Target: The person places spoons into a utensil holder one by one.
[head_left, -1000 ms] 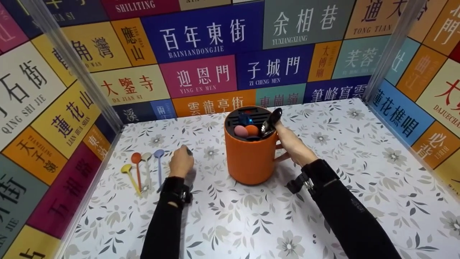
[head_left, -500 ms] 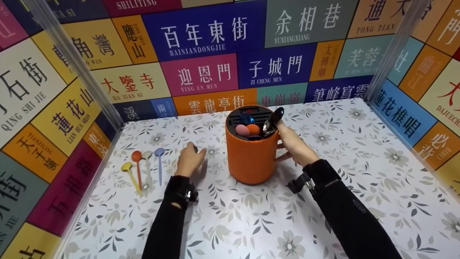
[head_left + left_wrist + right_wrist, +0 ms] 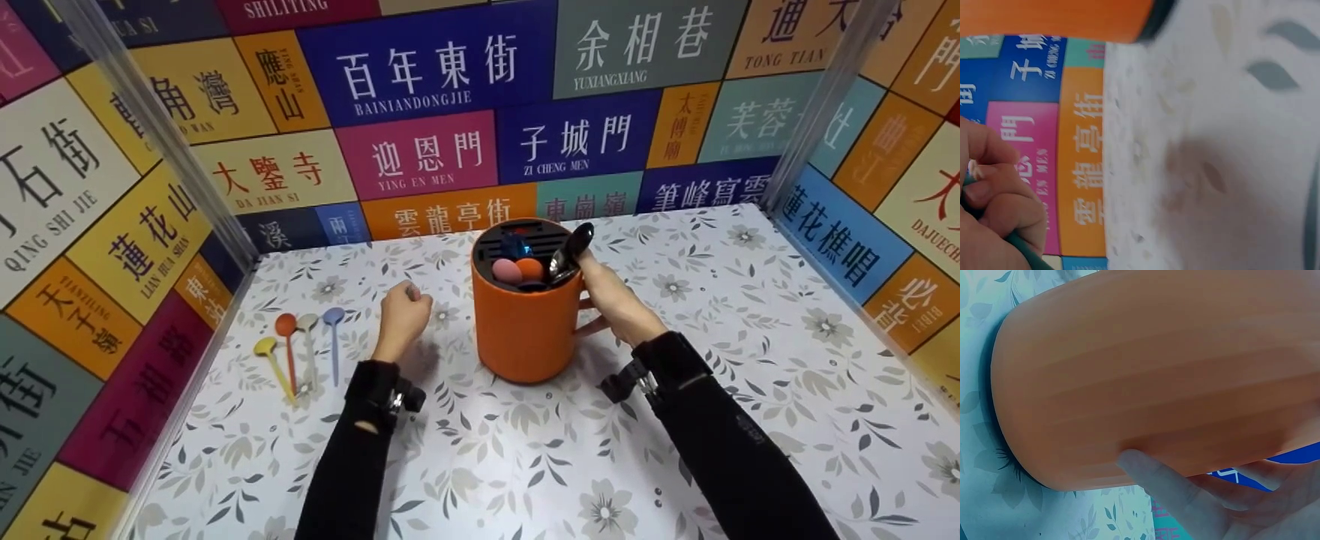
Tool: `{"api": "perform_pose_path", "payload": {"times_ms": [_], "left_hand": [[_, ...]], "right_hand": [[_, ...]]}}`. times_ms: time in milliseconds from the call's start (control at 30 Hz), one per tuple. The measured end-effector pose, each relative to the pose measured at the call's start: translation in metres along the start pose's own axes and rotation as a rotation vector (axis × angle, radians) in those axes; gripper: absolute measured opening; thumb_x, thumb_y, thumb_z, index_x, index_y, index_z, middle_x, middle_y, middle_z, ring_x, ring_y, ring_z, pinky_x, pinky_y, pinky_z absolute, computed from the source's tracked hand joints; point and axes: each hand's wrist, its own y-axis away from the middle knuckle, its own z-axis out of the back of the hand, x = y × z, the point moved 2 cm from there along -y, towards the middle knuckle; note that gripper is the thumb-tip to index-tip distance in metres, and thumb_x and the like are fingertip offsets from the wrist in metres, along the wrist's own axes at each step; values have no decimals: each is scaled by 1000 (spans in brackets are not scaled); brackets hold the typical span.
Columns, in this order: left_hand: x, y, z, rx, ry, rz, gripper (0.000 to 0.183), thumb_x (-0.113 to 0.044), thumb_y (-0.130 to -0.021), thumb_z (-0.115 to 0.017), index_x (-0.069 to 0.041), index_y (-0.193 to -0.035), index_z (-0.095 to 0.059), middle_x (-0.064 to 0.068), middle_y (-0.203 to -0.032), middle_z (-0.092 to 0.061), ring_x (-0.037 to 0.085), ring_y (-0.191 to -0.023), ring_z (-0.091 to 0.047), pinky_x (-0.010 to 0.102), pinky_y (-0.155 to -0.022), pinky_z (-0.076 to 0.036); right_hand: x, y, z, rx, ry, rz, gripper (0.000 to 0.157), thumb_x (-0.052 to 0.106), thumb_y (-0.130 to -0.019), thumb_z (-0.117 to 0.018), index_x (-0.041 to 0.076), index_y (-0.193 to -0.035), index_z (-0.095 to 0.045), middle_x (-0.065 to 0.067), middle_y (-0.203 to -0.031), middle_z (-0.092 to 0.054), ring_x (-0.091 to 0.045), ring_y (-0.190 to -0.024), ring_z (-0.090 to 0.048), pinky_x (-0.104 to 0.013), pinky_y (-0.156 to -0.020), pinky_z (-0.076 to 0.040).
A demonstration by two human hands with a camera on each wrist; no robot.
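In the head view a large orange mug [image 3: 525, 330] stands upright on the flowered table. Its black slotted insert [image 3: 495, 247] carries a pink ball [image 3: 506, 270], an orange ball [image 3: 529, 270] and a shiny dark blue piece [image 3: 516, 246]. A dark shiny spoon [image 3: 577, 241] leans out at its right rim. My right hand [image 3: 616, 300] holds the mug on its handle side; the right wrist view shows a fingertip [image 3: 1133, 460] against the wall. To the mug's left, my left hand [image 3: 405, 313] is raised, its curled fingers gripping a dark green spoon [image 3: 1024, 250], mostly hidden.
Several spoons lie side by side at the left: yellow [image 3: 274, 364], orange [image 3: 287, 337], grey [image 3: 307, 330] and purple [image 3: 334, 337]. Walls with coloured sign panels [image 3: 420, 154] enclose the table's back and both sides.
My left hand has moved right and up, away from the purple spoon and towards the mug, with the dark green spoon in it. My right hand and the mug stay in place.
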Motion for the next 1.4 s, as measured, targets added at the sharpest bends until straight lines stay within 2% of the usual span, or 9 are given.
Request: {"api": "perform_pose_path", "payload": {"times_ms": [300, 433, 567, 733, 833, 1100, 1267, 1400], "left_hand": [[-37, 11, 0, -43, 194, -77, 27, -3, -86, -60, -15, -69, -43, -3, -61, -34, 17, -57, -34, 31, -58, -29], [-49, 15, 1, -51, 317, -82, 25, -1, -86, -58, -14, -72, -43, -4, -60, -31, 15, -55, -28, 29, -56, -26], [-62, 17, 3, -65, 433, -129, 27, 4, -86, -57, -13, -71, -43, -5, -60, -30, 12, -54, -27, 27, -56, -24], [-78, 21, 9, -104, 508, -200, 29, 7, -84, -56, -13, -70, -41, -5, -62, -30, 11, -55, -27, 26, -55, -24], [-87, 24, 14, -118, 538, -211, 31, 7, -87, -55, -14, -71, -40, -5, -62, -28, 11, -55, -24, 26, -54, -23], [-112, 31, 25, -169, 695, -286, 31, 8, -87, -54, -15, -72, -39, 0, -63, -36, 11, -54, -36, 24, -51, -29], [-126, 35, 31, -151, 795, -314, 31, 8, -90, -52, -15, -74, -37, 1, -64, -35, 11, -53, -36, 24, -50, -30], [-141, 37, 37, -124, 931, -341, 33, 9, -94, -52, -14, -75, -36, 0, -64, -34, 11, -52, -33, 23, -49, -27]], "right_hand": [[-1, 0, 0, -6, -1, -2, 106, 93, -88, -32, 6, -145, -52, -24, -136, -54, -46, -121, -58, -58, -78, -61], [-1, 1, -1, -7, 0, -4, 107, 93, -88, -32, 6, -146, -52, -24, -137, -54, -48, -123, -57, -58, -78, -61], [0, 1, -1, -12, 0, 3, 104, 91, -90, -32, 5, -143, -55, -24, -135, -55, -49, -124, -56, -58, -78, -61], [-1, 0, 0, -20, -10, 9, 98, 88, -93, -32, 6, -141, -57, -23, -134, -57, -48, -123, -58, -57, -76, -62], [0, 0, 0, -18, -7, 7, 99, 88, -93, -32, 5, -142, -56, -23, -136, -56, -49, -123, -57, -57, -76, -62], [1, 0, 2, -12, 3, 7, 104, 90, -92, -28, 6, -150, -50, -25, -144, -53, -50, -126, -55, -58, -78, -61], [1, 0, 1, -8, 4, 3, 104, 89, -92, -28, 6, -152, -48, -25, -146, -52, -51, -127, -54, -58, -79, -61], [1, 0, 1, -12, 3, 4, 102, 88, -93, -29, 6, -151, -49, -25, -145, -52, -51, -127, -53, -58, -79, -61]]}}
